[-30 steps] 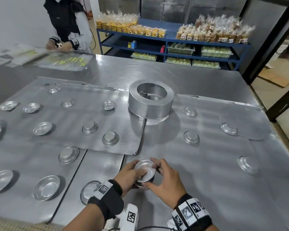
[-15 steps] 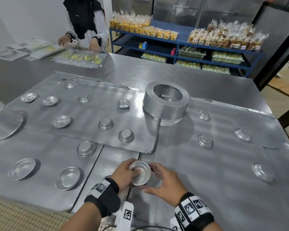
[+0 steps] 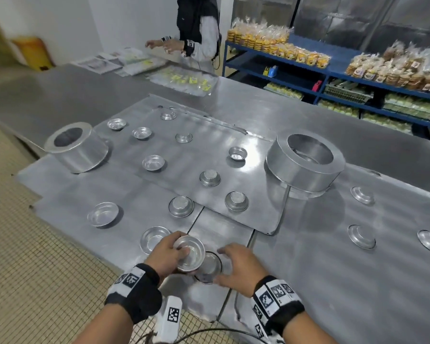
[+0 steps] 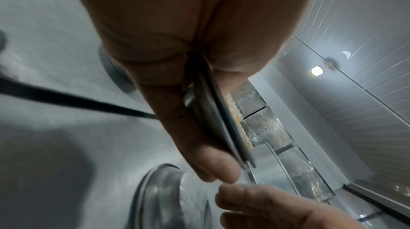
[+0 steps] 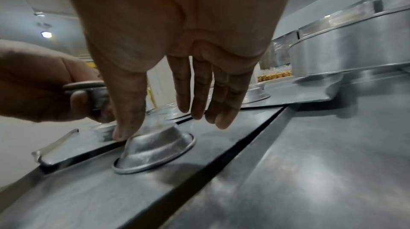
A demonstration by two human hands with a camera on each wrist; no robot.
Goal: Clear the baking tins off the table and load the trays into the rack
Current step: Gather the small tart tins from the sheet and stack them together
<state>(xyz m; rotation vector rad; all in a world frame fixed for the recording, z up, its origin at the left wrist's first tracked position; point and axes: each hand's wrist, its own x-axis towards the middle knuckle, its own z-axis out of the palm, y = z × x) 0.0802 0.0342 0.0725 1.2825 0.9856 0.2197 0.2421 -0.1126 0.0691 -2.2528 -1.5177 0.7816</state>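
My left hand (image 3: 181, 256) grips a small round baking tin (image 3: 190, 254), tilted and just above the table's near edge; the left wrist view shows its rim (image 4: 213, 110) pinched between thumb and fingers. Right beside it an upside-down tin (image 3: 210, 268) lies on a flat tray (image 3: 219, 227). My right hand (image 3: 220, 265) hovers open over this tin (image 5: 155, 148), thumb touching its side, fingers spread above. Several more small tins (image 3: 236, 201) lie scattered over the overlapping trays (image 3: 204, 150).
Two large ring-shaped tins (image 3: 305, 165) (image 3: 77, 147) stand on the trays at the right and far left. Another person (image 3: 196, 28) works at the table's far side. Blue shelves (image 3: 308, 70) of packed goods stand behind. Tiled floor (image 3: 35, 269) lies left of the table.
My right hand has let go of the tin both hands held and now spreads over an upside-down tin. The left hand keeps the tin, shifted left. The view has swung left.
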